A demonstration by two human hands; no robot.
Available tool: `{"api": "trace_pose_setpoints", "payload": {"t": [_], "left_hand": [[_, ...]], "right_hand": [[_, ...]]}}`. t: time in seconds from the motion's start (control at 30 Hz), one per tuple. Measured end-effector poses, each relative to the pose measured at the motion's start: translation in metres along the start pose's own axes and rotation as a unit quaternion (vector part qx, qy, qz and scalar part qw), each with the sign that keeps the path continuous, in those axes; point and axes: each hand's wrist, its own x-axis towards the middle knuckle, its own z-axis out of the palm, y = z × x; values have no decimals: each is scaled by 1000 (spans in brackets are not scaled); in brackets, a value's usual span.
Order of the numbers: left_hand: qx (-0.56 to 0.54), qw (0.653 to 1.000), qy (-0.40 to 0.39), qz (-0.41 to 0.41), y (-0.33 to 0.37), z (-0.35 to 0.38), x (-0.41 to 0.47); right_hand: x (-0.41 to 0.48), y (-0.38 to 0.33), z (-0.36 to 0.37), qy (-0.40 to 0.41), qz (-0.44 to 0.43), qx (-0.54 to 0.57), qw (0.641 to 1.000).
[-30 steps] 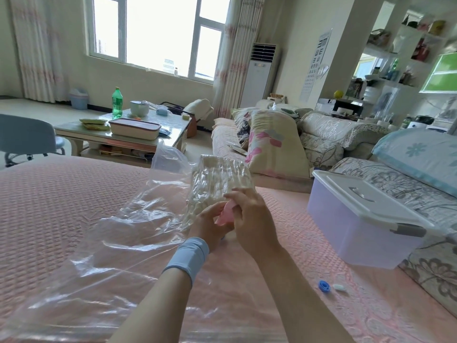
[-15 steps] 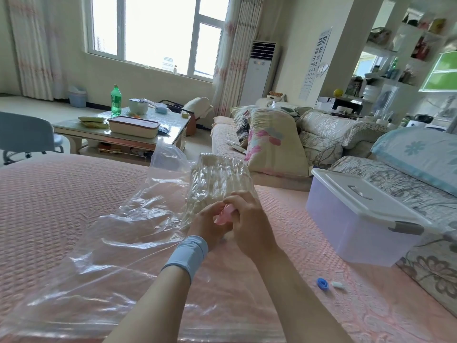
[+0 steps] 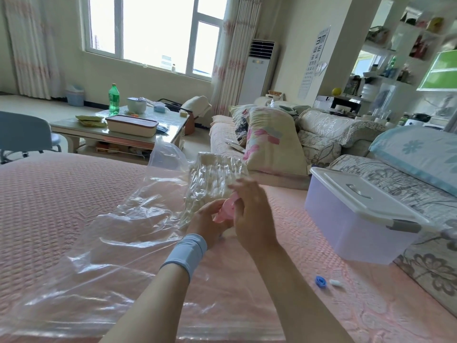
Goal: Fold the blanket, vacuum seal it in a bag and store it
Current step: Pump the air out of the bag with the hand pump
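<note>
A clear plastic vacuum bag (image 3: 106,243) lies spread over the pink bed cover (image 3: 49,199). At its far end a cream folded blanket (image 3: 217,179) sits compressed and wrinkled inside the plastic. My left hand (image 3: 207,224), with a blue wristband, and my right hand (image 3: 252,214) meet at the near edge of the blanket. Both hold a small pink object (image 3: 226,210) pressed against the bag; I cannot make out what it is.
A translucent storage box with a white lid (image 3: 356,214) stands on the bed at the right. A blue cap (image 3: 320,281) and a small white piece (image 3: 335,283) lie near it. Sofa cushions (image 3: 272,139) and a low table (image 3: 118,129) are beyond.
My right hand's fingers have opened slightly and lifted over the pink object. The bag and blanket lie as before.
</note>
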Motion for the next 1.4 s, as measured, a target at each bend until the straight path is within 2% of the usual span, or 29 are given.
{"api": "trace_pose_setpoints", "payload": {"t": [0.07, 0.13, 0.23, 0.3, 0.4, 0.47, 0.53, 0.6, 0.67, 0.73, 0.83, 0.9, 0.97, 1.03, 1.13, 1.2, 1.3, 1.4], "left_hand": [[13, 1000, 0, -5, 1, 0, -1], [9, 1000, -1, -5, 2, -2, -2], [-9, 1000, 0, -4, 2, -5, -1], [-5, 1000, 0, -1, 0, -5, 1], [5, 1000, -5, 6, -1, -3, 1], [8, 1000, -6, 9, 0, -2, 0], [3, 1000, -8, 5, 3, -3, -2], [6, 1000, -13, 1, 4, -3, -3], [5, 1000, -14, -2, 4, -3, -4], [-4, 1000, -8, 1, 4, -4, -3], [-3, 1000, -2, 5, 2, -5, 1], [6, 1000, -8, 3, 0, -4, 1], [13, 1000, -5, 8, -1, -1, 1], [9, 1000, -4, 11, -2, 0, 1], [8, 1000, -4, 4, 2, -1, -3], [19, 1000, -6, 4, 4, -1, -6], [2, 1000, -4, 3, 4, -2, -7], [-8, 1000, 3, -1, 4, -4, -3]], "right_hand": [[-8, 6, 8, -79, 30, 4, 996], [-2, 1, 3, -80, 24, 10, 996], [18, -20, -24, 39, -49, 21, 998], [29, -30, -41, 135, -97, 38, 985], [31, -31, -45, 204, -103, 36, 973], [20, -19, -31, 172, -84, 6, 981], [4, -4, -13, 60, -40, -28, 997], [-6, 4, -2, -49, 6, -43, 998], [-5, 3, -3, -80, 11, -58, 995], [4, -3, -14, -40, -24, -67, 997], [22, -20, -37, 95, -86, -32, 991], [30, -30, -49, 176, -101, -15, 979], [31, -31, -49, 211, -101, -3, 972], [23, -22, -36, 177, -88, -3, 980], [-1, 2, -7, 2, -19, -10, 1000], [-10, 8, 2, -76, 19, -5, 997], [1, -2, -9, -51, 3, -5, 999], [22, -24, -37, 98, -84, 2, 992]]}}
